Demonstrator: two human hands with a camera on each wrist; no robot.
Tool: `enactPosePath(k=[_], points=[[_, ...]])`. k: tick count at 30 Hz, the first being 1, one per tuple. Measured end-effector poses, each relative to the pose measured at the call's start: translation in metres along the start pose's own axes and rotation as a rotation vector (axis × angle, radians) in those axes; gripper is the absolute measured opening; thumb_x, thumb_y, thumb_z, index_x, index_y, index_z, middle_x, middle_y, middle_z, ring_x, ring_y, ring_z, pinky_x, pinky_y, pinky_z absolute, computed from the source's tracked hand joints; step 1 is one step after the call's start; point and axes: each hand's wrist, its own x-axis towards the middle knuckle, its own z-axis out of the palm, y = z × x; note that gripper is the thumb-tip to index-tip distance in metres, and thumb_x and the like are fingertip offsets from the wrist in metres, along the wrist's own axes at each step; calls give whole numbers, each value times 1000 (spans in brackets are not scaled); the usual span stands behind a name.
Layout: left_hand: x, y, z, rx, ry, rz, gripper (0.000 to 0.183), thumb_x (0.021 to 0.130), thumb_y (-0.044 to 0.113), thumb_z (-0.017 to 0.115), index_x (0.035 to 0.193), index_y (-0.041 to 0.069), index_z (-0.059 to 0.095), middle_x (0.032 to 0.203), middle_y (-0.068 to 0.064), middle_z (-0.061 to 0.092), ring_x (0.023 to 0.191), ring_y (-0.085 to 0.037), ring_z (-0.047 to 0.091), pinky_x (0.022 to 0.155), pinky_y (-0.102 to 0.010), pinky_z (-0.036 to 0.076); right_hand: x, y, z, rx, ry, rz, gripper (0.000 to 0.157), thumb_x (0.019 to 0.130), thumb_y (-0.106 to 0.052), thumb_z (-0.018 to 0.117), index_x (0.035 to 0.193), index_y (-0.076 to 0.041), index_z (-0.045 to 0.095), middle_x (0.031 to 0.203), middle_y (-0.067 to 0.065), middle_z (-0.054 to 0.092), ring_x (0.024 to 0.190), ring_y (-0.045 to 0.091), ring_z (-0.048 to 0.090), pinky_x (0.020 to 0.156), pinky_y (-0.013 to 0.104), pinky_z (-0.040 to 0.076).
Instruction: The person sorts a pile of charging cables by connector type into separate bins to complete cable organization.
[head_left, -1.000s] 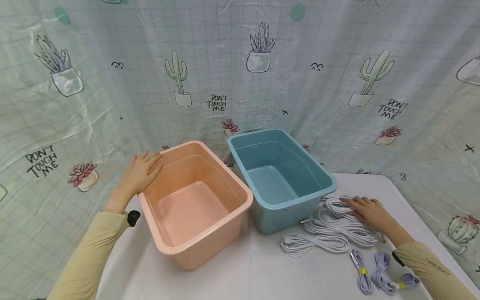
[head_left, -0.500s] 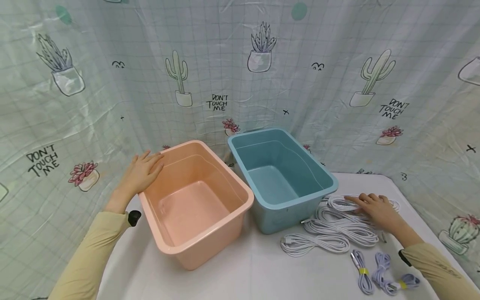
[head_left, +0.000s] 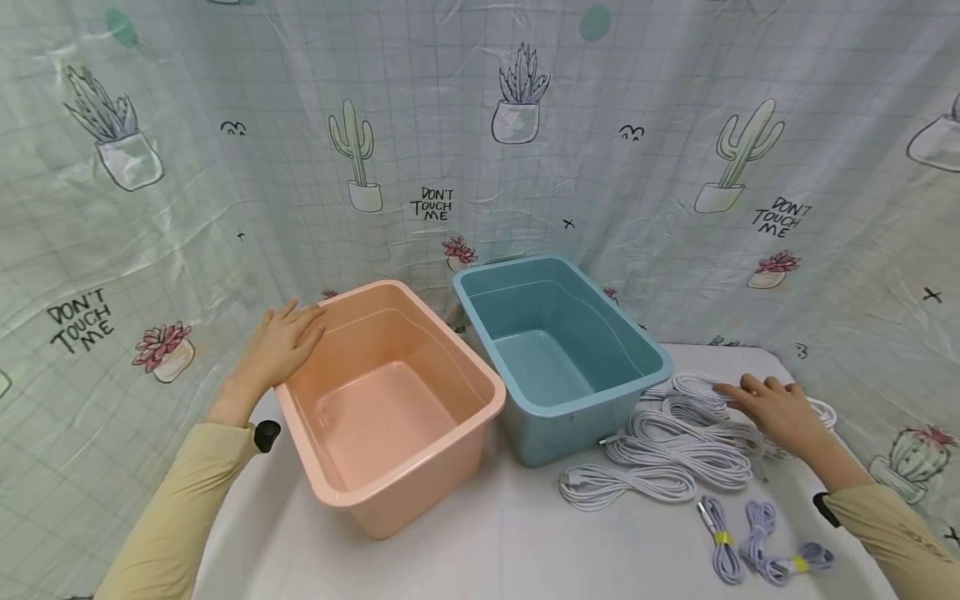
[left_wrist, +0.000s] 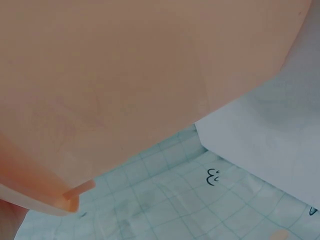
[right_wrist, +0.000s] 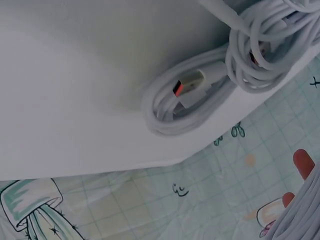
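Where the left hand rests: on the rim of a peach-orange, rectangular plastic tub, at its far-left side, fingers extended, thumb spread apart from them.
Right hand: fingers bent round a white, looped cable bundle, two fingertips showing beside the cords in the right wrist view; how tight the grip is cannot be told.
Held bundle: toward the table's right edge, a loop showing to the right of the hand.
Peach tub: upright, toward the left edge of the white table.
Blue-green, rectangular plastic tub: upright, just right of the peach one, nearer the far edge.
Coiled white cables: heaped between the blue-green tub and the table's right edge.
Lavender cables with yellow ties: nearer the front, toward the right edge.
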Motion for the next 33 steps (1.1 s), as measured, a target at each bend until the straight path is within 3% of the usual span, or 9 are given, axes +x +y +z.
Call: enactPosePath(k=[3,5,11,14,19,26,33], points=[[0,-1,1,-2,5,0,44,97,28,34,131,3,42,135,-23,40,130,-45,23,103,-63,12,4,2,-5,-18,59,-15,56,93,-50,9,108,-25,56,72,-8,36,56,10,26,49,26,21],[0,-1,1,0,11,3,43,97,28,34,131,3,43,135,-23,41,129,-46,24,102,-63,13,7,2,-9,-46,106,-29,63,91,-51,0,106,-25,56,70,-8,36,55,9,22,49,24,17],[1,-1,1,-8,12,-1,44,97,29,33,131,3,43,135,-23,41,130,-45,23,103,-63,12,15,6,-18,-82,171,-32,62,92,-49,2,107,-23,56,69,-5,38,53,10,22,48,26,17],[0,-1,1,-13,10,-3,44,97,30,33,131,3,43,135,-23,41,130,-45,22,103,-63,12,18,8,-21,-109,201,-31,63,93,-50,3,108,-19,55,71,0,46,50,16,33,43,31,23],[0,-1,1,-14,16,-3,44,97,29,33,131,4,43,135,-23,41,130,-45,23,102,-63,12,25,10,-30,-93,165,25,61,92,-53,12,113,-12,52,83,9,59,58,32,52,47,44,35],[0,-1,1,-13,23,2,43,97,29,34,130,4,44,134,-22,42,130,-45,23,102,-64,13,37,13,-43,-112,226,-10,69,91,-54,7,110,-8,56,82,10,58,55,33,50,47,45,36],[0,-1,1,-16,21,5,44,97,30,34,130,3,44,134,-23,42,130,-46,23,102,-64,13,50,12,-57,-64,175,27,52,94,-48,26,112,-8,54,84,12,58,61,37,51,53,50,37]])
